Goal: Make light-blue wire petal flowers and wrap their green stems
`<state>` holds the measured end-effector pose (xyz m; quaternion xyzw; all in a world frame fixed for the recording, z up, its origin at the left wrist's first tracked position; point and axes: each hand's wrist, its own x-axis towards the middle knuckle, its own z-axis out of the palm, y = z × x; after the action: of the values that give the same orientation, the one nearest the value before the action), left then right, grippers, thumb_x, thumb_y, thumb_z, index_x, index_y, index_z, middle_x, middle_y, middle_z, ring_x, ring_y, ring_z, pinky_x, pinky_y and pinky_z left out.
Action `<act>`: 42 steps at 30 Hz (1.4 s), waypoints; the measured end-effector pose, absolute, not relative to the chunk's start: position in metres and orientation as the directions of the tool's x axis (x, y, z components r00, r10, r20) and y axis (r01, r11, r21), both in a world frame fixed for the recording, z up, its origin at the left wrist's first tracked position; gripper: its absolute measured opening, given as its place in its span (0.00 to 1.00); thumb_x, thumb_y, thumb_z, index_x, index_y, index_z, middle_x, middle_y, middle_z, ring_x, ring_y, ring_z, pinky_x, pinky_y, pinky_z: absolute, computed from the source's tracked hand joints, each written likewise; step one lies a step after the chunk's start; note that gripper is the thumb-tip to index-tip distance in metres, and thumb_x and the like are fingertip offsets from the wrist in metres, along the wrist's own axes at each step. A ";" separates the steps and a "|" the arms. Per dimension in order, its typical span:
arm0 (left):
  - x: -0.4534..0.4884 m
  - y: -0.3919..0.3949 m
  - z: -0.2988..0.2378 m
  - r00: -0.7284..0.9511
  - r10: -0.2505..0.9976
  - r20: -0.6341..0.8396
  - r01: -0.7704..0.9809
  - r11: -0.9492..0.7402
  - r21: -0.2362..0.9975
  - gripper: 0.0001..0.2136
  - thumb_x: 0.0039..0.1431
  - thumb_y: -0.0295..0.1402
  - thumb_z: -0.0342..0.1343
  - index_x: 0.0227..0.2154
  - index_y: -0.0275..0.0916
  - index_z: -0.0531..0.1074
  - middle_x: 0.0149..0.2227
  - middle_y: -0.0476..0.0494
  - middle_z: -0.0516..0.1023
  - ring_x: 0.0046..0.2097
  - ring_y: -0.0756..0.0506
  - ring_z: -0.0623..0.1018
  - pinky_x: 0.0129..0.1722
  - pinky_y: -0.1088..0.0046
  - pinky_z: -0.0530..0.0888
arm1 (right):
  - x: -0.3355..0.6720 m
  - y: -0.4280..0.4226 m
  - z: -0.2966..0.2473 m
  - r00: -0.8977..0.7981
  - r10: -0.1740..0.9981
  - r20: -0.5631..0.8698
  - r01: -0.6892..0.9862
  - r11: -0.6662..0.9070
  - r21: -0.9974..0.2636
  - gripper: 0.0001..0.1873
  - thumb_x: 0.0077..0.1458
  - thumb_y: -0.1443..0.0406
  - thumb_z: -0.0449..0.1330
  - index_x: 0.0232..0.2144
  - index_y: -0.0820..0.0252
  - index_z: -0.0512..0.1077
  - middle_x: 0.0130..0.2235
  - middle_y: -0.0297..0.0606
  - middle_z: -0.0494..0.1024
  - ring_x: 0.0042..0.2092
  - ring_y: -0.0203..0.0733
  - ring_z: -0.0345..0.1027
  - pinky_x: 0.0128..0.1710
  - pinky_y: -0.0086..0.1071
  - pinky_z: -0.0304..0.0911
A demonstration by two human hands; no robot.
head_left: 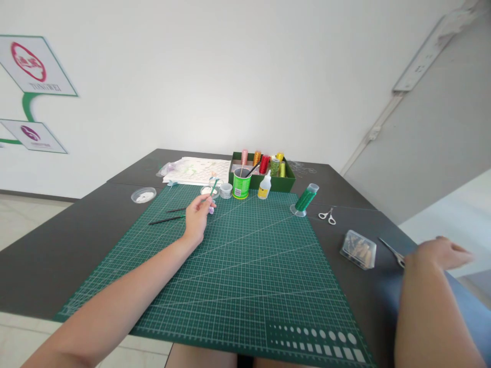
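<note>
My left hand [197,214] reaches out over the far left part of the green cutting mat [238,276]. Its fingers pinch a thin green stick [213,188] that points up and away, and a small pale purple piece [210,209] shows at the fingertips. My right hand [441,254] hovers at the table's right edge with its fingers stretched out, right beside a pair of metal pliers or tweezers [393,252]. I cannot see anything held in it.
Two dark sticks [166,220] lie on the mat's left side. Behind the mat stand a green cup [241,185], small round dishes [143,195], a glue bottle [264,187], a green box of thread spools [264,171], a green spool [306,199], scissors [327,216] and a clear plastic box [358,249].
</note>
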<state>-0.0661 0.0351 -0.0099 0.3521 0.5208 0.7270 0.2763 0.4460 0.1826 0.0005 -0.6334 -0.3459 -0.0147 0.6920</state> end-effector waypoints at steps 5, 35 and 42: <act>-0.042 0.022 -0.014 -0.419 0.881 0.220 0.018 -0.234 0.972 0.15 0.56 0.41 0.61 0.41 0.35 0.78 0.24 0.48 0.77 0.20 0.54 0.59 0.20 0.77 0.54 | 0.417 0.179 0.006 0.922 0.134 0.364 0.373 -0.043 -0.927 0.23 0.46 0.66 0.65 0.47 0.58 0.69 0.61 0.71 0.62 0.65 0.73 0.51 0.55 0.68 0.44; -0.007 -0.003 -0.013 -0.128 0.989 0.074 0.031 -0.070 0.997 0.17 0.59 0.45 0.59 0.42 0.36 0.78 0.27 0.46 0.80 0.20 0.53 0.62 0.22 0.75 0.57 | 0.172 0.033 -0.016 -0.636 0.738 0.225 0.390 0.560 -0.731 0.15 0.68 0.60 0.48 0.47 0.56 0.72 0.18 0.26 0.59 0.19 0.35 0.53 0.23 0.30 0.48; -0.012 -0.001 -0.018 -0.129 0.991 0.026 0.147 -0.007 0.989 0.17 0.59 0.44 0.58 0.44 0.36 0.75 0.28 0.46 0.83 0.18 0.53 0.58 0.20 0.75 0.56 | 0.181 0.034 -0.013 -0.665 0.681 0.307 0.408 0.675 -0.614 0.18 0.69 0.60 0.48 0.44 0.57 0.76 0.30 0.35 0.78 0.24 0.36 0.65 0.27 0.30 0.57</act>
<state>-0.0116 -0.0009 -0.0177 0.5055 0.5627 0.4980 0.4240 0.1808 0.0340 -0.0130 -0.3110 -0.8757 0.2560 0.2661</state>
